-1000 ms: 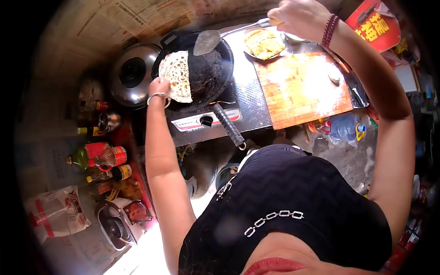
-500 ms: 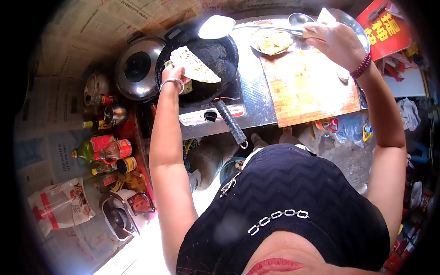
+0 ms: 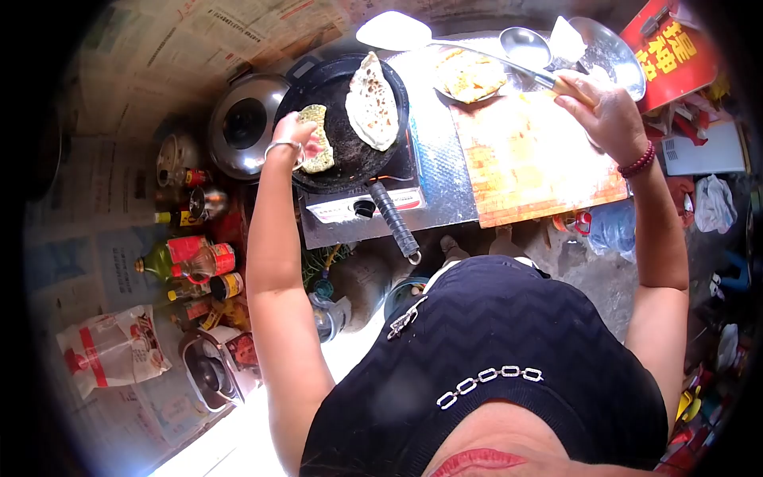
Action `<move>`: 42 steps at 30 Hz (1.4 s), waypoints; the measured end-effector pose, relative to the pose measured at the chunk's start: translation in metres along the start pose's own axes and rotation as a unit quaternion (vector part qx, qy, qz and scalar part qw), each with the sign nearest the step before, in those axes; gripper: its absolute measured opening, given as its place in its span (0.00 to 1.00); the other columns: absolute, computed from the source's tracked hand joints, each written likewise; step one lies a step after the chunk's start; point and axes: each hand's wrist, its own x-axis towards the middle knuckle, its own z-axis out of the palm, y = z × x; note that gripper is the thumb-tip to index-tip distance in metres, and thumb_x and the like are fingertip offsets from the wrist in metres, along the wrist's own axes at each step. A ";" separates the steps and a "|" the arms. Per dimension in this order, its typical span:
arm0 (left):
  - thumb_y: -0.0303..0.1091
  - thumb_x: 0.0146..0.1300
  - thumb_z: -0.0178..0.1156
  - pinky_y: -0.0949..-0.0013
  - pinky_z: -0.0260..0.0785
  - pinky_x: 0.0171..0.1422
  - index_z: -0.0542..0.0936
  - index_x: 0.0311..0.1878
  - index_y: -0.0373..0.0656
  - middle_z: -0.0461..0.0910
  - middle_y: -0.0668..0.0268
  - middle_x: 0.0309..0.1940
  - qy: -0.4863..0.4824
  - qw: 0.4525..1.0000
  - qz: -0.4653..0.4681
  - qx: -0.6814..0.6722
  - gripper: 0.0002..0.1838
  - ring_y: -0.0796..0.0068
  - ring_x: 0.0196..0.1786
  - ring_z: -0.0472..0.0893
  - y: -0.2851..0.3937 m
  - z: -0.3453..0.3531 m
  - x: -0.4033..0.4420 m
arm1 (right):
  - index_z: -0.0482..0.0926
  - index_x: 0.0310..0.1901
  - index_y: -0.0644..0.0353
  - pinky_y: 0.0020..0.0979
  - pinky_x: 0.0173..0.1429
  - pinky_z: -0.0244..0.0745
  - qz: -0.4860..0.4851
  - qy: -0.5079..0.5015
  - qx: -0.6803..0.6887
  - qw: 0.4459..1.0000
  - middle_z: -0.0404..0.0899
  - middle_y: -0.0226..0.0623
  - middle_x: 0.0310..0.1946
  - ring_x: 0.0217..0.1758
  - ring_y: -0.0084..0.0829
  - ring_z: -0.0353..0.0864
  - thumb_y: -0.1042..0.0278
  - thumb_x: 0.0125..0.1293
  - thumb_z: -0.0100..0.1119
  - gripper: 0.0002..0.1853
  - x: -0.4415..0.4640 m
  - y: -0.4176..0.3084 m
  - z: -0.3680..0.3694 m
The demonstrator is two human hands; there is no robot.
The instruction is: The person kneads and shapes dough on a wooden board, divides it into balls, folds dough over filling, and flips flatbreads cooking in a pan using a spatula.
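Observation:
A black frying pan (image 3: 350, 171) sits on a portable gas stove (image 3: 409, 199). On its right side lies a pale, brown-spotted flatbread (image 3: 372, 107). Over the pan's left side, my left hand (image 3: 296, 133) is closed at the edge of a smaller greenish flatbread piece (image 3: 319, 141); the fingers look pinched on it, partly blurred. My right hand (image 3: 608, 111) grips the wooden handle of a spatula (image 3: 396, 32). The spatula's bright blade is raised beyond the far right rim of the pan, its shaft crossing above a plate of cooked flatbread (image 3: 470, 75).
A floury wooden board (image 3: 532, 159) lies right of the stove. Behind it are a ladle (image 3: 526, 48) and a metal basin (image 3: 612, 60). A domed lid (image 3: 245, 119) stands left of the pan. Several bottles (image 3: 191, 254) line the left, and a red sign (image 3: 675, 56) is at far right.
The pale flatbread has left my left hand and lies in the pan. That hand has shifted to the greenish piece. My right hand has lowered slightly, still holding the spatula.

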 end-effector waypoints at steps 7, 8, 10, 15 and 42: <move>0.33 0.64 0.53 0.76 0.71 0.23 0.62 0.61 0.32 0.81 0.58 0.32 0.050 0.987 0.059 -0.139 0.25 0.75 0.22 0.80 -0.060 -0.034 -0.071 | 0.77 0.54 0.49 0.29 0.35 0.78 -0.073 -0.142 -0.135 0.978 0.83 0.37 0.37 0.33 0.31 0.83 0.58 0.64 0.55 0.17 0.042 -0.046 0.053; 0.33 0.63 0.54 0.76 0.71 0.23 0.67 0.51 0.34 0.82 0.58 0.31 0.081 0.981 0.073 -0.160 0.17 0.75 0.22 0.80 -0.068 -0.034 -0.087 | 0.76 0.56 0.46 0.28 0.34 0.78 -0.107 -0.176 -0.213 0.955 0.83 0.34 0.36 0.32 0.28 0.82 0.59 0.66 0.52 0.17 0.045 -0.048 0.069; 0.33 0.63 0.54 0.77 0.71 0.22 0.72 0.41 0.37 0.82 0.59 0.30 0.132 0.968 0.089 -0.195 0.09 0.75 0.21 0.80 -0.091 -0.032 -0.112 | 0.76 0.56 0.46 0.28 0.34 0.78 -0.078 -0.232 -0.242 0.939 0.82 0.34 0.35 0.31 0.28 0.82 0.60 0.66 0.51 0.17 0.061 -0.066 0.077; 0.33 0.64 0.53 0.78 0.70 0.22 0.69 0.52 0.32 0.82 0.59 0.30 0.186 0.952 0.068 -0.235 0.17 0.78 0.21 0.79 -0.154 -0.033 -0.151 | 0.77 0.51 0.49 0.33 0.36 0.79 -0.106 -0.207 -0.212 0.949 0.80 0.40 0.34 0.33 0.34 0.82 0.65 0.62 0.57 0.15 0.090 -0.104 0.055; 0.32 0.64 0.56 0.80 0.72 0.26 0.68 0.54 0.29 0.82 0.59 0.32 0.145 0.940 0.119 -0.283 0.21 0.79 0.26 0.80 -0.191 0.001 -0.148 | 0.79 0.46 0.52 0.34 0.37 0.78 -0.128 -0.218 -0.062 0.965 0.81 0.38 0.29 0.34 0.34 0.82 0.67 0.61 0.57 0.11 0.086 -0.123 0.120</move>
